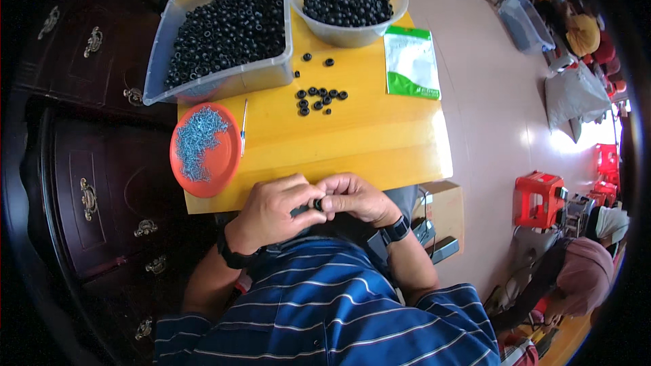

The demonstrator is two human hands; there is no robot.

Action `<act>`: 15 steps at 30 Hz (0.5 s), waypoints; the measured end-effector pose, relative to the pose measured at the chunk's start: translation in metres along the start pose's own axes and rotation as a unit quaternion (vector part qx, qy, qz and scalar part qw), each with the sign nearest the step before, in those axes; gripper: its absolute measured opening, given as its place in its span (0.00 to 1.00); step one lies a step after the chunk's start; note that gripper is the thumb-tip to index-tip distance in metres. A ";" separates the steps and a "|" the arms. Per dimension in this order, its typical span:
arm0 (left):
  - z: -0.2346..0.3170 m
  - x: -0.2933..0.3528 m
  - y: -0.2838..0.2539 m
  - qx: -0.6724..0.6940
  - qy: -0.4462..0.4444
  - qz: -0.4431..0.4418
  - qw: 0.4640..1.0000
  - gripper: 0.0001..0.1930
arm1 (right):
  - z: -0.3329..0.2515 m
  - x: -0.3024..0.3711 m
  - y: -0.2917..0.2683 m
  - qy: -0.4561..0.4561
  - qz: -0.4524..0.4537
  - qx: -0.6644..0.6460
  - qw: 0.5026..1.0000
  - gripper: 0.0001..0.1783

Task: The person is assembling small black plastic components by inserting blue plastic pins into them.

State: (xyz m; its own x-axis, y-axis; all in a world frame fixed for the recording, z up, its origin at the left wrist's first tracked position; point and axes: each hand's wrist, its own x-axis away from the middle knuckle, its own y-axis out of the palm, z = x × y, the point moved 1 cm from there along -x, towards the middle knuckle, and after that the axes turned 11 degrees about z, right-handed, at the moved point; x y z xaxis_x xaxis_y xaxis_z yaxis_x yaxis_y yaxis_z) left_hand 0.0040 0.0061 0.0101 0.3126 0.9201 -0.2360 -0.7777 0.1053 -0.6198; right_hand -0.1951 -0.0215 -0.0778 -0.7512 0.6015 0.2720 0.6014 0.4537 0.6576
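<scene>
My left hand (277, 211) and my right hand (356, 198) meet just off the near edge of the table. Between their fingertips is a small round black wheel-like part (317, 204); the left thumb and forefinger pinch it, and the right thumb and fingers press against its right side. Any smaller piece held with it is hidden by the fingers. Beyond my hands, several similar black parts (327, 100) lie loose on the yellow table (359, 142). To the left, an orange-red plate (227, 176) holds small silvery screws (198, 146).
A thin white-and-blue stick (243, 129) lies beside the plate. At the back stand a large clear bin (234, 78) and a round tub (349, 35), both full of black parts. A green-and-white packet (412, 64) lies at the right edge. Dark drawers (88, 196) flank the left; another person (569, 278) sits far right.
</scene>
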 end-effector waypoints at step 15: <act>-0.015 0.090 -0.041 -0.008 -0.107 0.160 0.981 0.03 | -0.182 -0.060 0.007 -0.377 0.328 0.432 0.751 0.30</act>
State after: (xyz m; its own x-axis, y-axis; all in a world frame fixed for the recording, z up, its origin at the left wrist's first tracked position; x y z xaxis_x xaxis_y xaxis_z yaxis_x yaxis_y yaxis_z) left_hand 0.0721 0.0785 0.0027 -0.0687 0.9633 -0.2595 -0.8080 -0.2063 -0.5519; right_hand -0.1953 -0.1741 0.0389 -0.0439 0.9353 -0.3511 0.9715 -0.0420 -0.2334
